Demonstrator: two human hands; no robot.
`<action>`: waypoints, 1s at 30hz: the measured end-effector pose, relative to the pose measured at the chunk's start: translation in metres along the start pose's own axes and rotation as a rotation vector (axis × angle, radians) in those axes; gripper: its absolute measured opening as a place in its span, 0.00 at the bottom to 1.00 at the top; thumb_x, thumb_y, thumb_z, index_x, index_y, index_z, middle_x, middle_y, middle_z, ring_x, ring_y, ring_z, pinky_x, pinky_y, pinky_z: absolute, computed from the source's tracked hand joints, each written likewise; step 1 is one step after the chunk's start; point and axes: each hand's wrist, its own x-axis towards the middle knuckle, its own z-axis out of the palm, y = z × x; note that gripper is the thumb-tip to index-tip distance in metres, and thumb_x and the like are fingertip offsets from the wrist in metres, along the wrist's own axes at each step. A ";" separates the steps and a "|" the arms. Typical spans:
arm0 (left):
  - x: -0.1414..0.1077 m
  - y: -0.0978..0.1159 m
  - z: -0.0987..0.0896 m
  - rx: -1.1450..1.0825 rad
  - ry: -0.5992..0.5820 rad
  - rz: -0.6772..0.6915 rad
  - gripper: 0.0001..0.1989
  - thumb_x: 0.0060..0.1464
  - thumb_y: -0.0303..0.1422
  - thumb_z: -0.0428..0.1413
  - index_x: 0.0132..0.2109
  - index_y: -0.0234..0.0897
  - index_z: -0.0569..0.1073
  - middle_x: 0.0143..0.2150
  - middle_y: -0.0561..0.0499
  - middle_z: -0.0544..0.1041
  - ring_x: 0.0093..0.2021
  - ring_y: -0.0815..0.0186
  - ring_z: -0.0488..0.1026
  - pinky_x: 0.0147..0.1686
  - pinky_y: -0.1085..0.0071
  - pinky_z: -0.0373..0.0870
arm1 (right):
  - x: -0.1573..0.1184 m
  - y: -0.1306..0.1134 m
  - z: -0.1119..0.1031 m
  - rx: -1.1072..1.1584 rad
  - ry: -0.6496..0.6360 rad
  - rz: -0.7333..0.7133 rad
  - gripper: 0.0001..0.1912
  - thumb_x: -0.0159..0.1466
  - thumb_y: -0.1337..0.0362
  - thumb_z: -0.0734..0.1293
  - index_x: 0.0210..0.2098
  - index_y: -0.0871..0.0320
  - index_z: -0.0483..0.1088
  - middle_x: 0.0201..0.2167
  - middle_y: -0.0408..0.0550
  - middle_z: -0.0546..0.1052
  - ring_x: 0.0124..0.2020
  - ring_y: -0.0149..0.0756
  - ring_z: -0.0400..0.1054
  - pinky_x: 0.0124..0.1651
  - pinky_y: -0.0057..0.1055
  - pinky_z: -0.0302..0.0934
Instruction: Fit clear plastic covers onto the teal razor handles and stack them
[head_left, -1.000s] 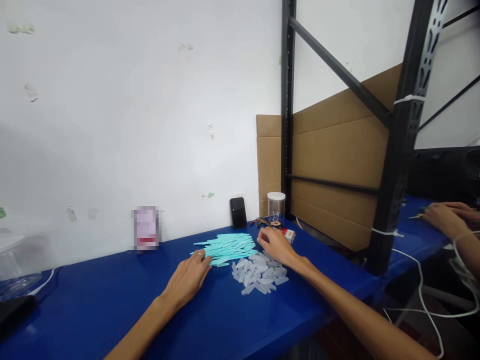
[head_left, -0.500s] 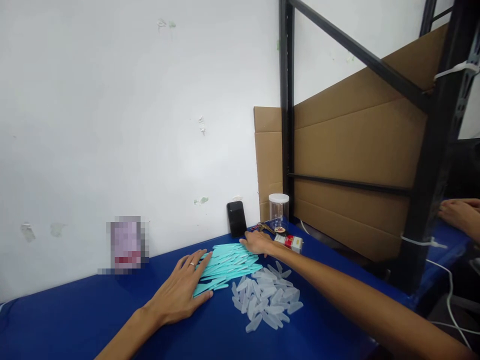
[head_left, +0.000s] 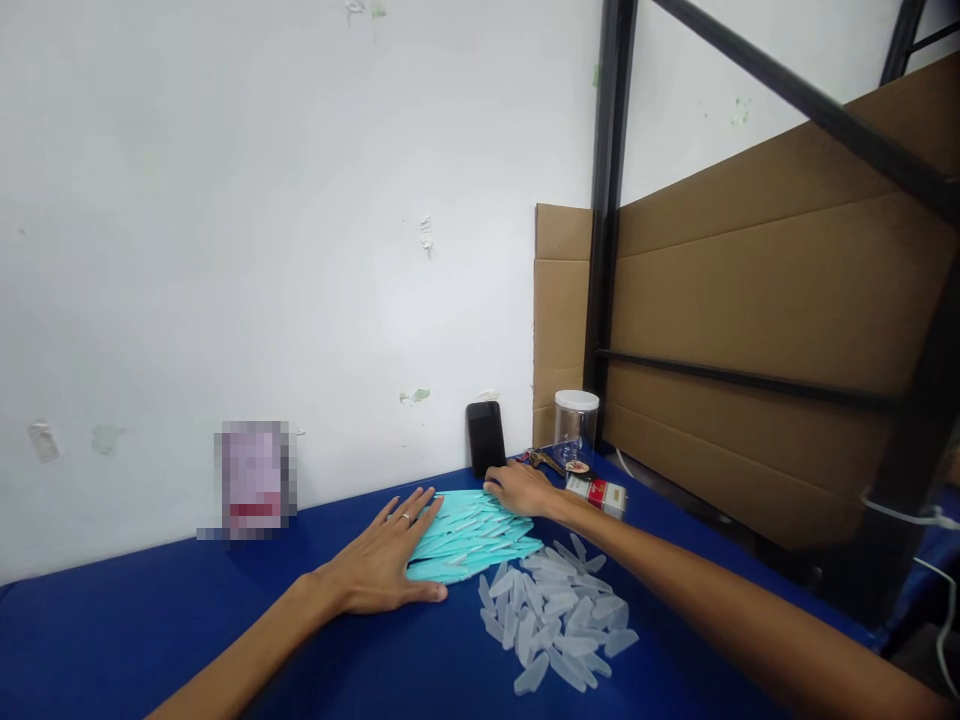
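Observation:
A pile of flat turquoise pieces [head_left: 476, 535] lies on the blue table, roughly lined up side by side. My left hand [head_left: 382, 560] rests with spread fingers against the pile's left edge, a ring on one finger. At the pile's far right corner is my right hand [head_left: 521, 488], palm down with fingers bent; its fingertips touch the top edge of the pile, and nothing is seen gripped in it. Just in front of the turquoise pile, on its right, translucent white pieces [head_left: 559, 615] are heaped loosely.
A black phone [head_left: 486, 438] leans on the wall behind the pile. To its right are a clear jar [head_left: 576, 425] with a white lid, keys [head_left: 546, 461] and a red-and-white box [head_left: 598, 494]. Cardboard [head_left: 765, 350] and a black metal frame [head_left: 611, 220] stand at the right.
The view has shifted, so most things appear further right. My left hand's fingers lie closer along the turquoise pile, whose pieces look more tightly gathered. The person's hands at the far right have left the view.

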 end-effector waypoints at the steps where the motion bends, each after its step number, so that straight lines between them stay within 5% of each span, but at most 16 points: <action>1: 0.002 0.000 0.000 -0.006 -0.013 0.002 0.53 0.52 0.65 0.48 0.71 0.47 0.30 0.74 0.47 0.31 0.73 0.47 0.33 0.68 0.44 0.36 | 0.001 -0.002 0.002 0.002 0.009 -0.007 0.17 0.68 0.59 0.66 0.54 0.58 0.68 0.53 0.52 0.72 0.48 0.42 0.71 0.49 0.44 0.69; 7: 0.005 -0.002 0.001 -0.004 -0.018 0.015 0.51 0.53 0.64 0.48 0.71 0.50 0.31 0.74 0.49 0.31 0.72 0.46 0.32 0.68 0.43 0.36 | -0.008 0.000 -0.013 0.027 0.107 -0.022 0.16 0.69 0.57 0.64 0.51 0.59 0.70 0.50 0.53 0.74 0.48 0.43 0.71 0.48 0.44 0.67; 10: 0.001 -0.001 0.007 0.007 0.054 0.020 0.47 0.56 0.61 0.48 0.71 0.53 0.32 0.74 0.51 0.33 0.72 0.47 0.35 0.68 0.43 0.39 | -0.046 0.009 -0.026 0.039 0.217 -0.026 0.15 0.71 0.58 0.58 0.48 0.59 0.72 0.47 0.57 0.75 0.50 0.48 0.69 0.51 0.43 0.62; 14: -0.002 0.007 0.011 -0.005 0.104 0.028 0.43 0.59 0.57 0.47 0.71 0.55 0.33 0.74 0.53 0.37 0.73 0.49 0.38 0.68 0.44 0.41 | -0.121 0.010 -0.028 0.077 0.251 -0.109 0.13 0.71 0.58 0.58 0.46 0.54 0.72 0.45 0.51 0.75 0.48 0.41 0.68 0.50 0.35 0.61; 17: 0.002 0.011 0.010 0.009 0.097 0.030 0.43 0.60 0.57 0.47 0.71 0.53 0.33 0.74 0.52 0.37 0.73 0.49 0.37 0.68 0.44 0.41 | -0.142 0.007 -0.023 0.123 0.230 -0.219 0.12 0.70 0.56 0.59 0.46 0.52 0.72 0.45 0.49 0.74 0.47 0.40 0.68 0.49 0.34 0.61; 25: 0.006 0.002 0.016 0.086 0.086 -0.011 0.44 0.58 0.60 0.45 0.71 0.52 0.33 0.74 0.50 0.37 0.72 0.48 0.39 0.67 0.42 0.42 | -0.036 0.022 -0.011 0.048 0.104 0.079 0.16 0.69 0.58 0.65 0.53 0.59 0.68 0.51 0.52 0.73 0.47 0.41 0.71 0.48 0.44 0.68; 30: 0.009 0.003 0.008 0.085 0.062 0.020 0.45 0.57 0.61 0.46 0.71 0.52 0.34 0.74 0.48 0.36 0.72 0.45 0.38 0.67 0.41 0.42 | -0.015 0.011 0.000 0.032 0.065 0.100 0.17 0.68 0.59 0.66 0.54 0.58 0.68 0.53 0.52 0.72 0.48 0.42 0.71 0.48 0.45 0.69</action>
